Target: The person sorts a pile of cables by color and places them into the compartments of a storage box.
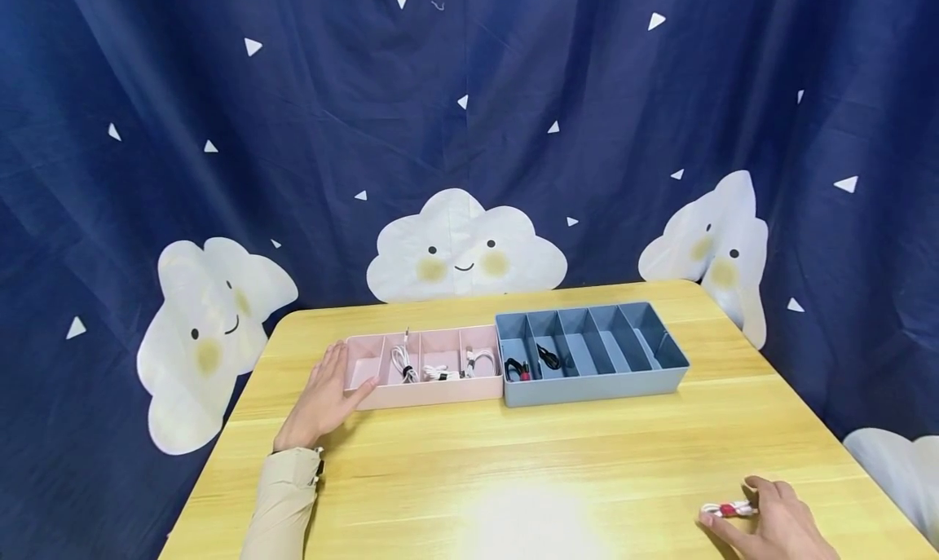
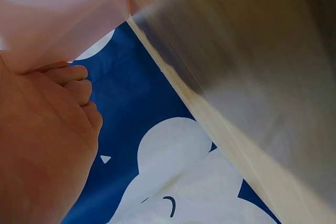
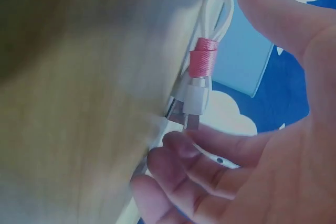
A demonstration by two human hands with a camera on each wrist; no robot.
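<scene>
My left hand rests against the left end of a pink divided organizer tray, its fingers along the end wall and the thumb at the front wall. In the left wrist view, the fingertips show beside the tray's wall. At the front right of the table, my right hand is around a bundled white USB cable with a red strap. Its thumb and fingers stand on either side of the cable, with a small gap visible between thumb and loop. The metal plug lies close to the fingers.
A blue-grey divided tray stands against the pink one's right end. Black cables lie in its left compartments. White bundled cables lie in the pink tray. Behind the wooden table hangs a dark blue curtain with clouds.
</scene>
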